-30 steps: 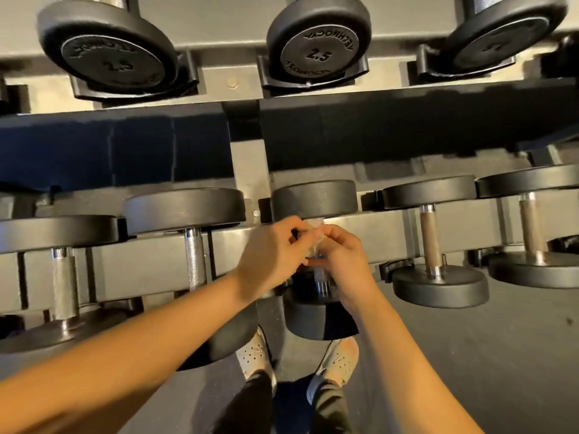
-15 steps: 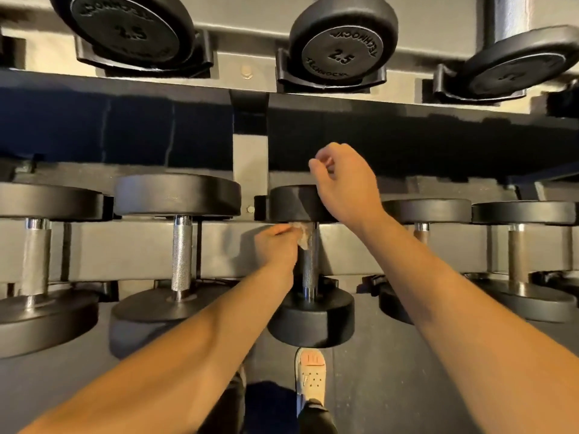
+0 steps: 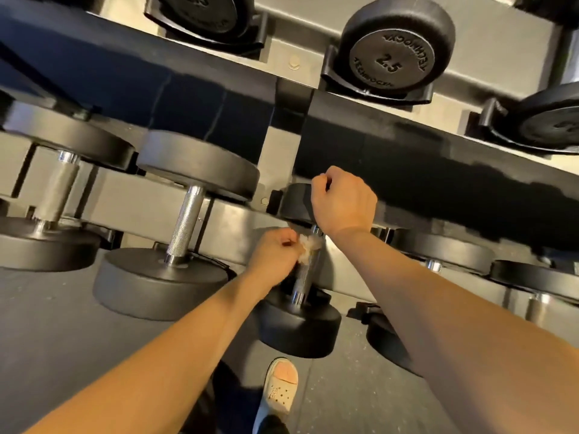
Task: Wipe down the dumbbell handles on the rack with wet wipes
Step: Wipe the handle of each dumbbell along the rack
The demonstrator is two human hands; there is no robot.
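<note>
We are standing on a grey gym floor (image 3: 47, 308) in front of a two-tier rack (image 3: 407, 170). Small dumbbells marked 2.5 (image 3: 394, 45) are sitting in cradles on the upper tier, and heavier ones are lying across the lower rails. We are working on the middle dumbbell (image 3: 300, 330) of the lower row, whose far head is resting against the rack while its near head is hanging toward us. The right grip (image 3: 343, 202) is curling over the rim of that far head, apparently steadying it. The left grip (image 3: 275, 255) is pinching a crumpled wet wipe (image 3: 308, 249) and pressing it against the top of the knurled handle (image 3: 304, 277), just under the far head. We are judging this handle's wipe to be under way, with its lower stretch showing bare below the wipe. The next move is calling for wrapping the wipe round the bar and sliding it firmly down the knurling, then shifting to a neighbouring handle (image 3: 185, 220).
</note>
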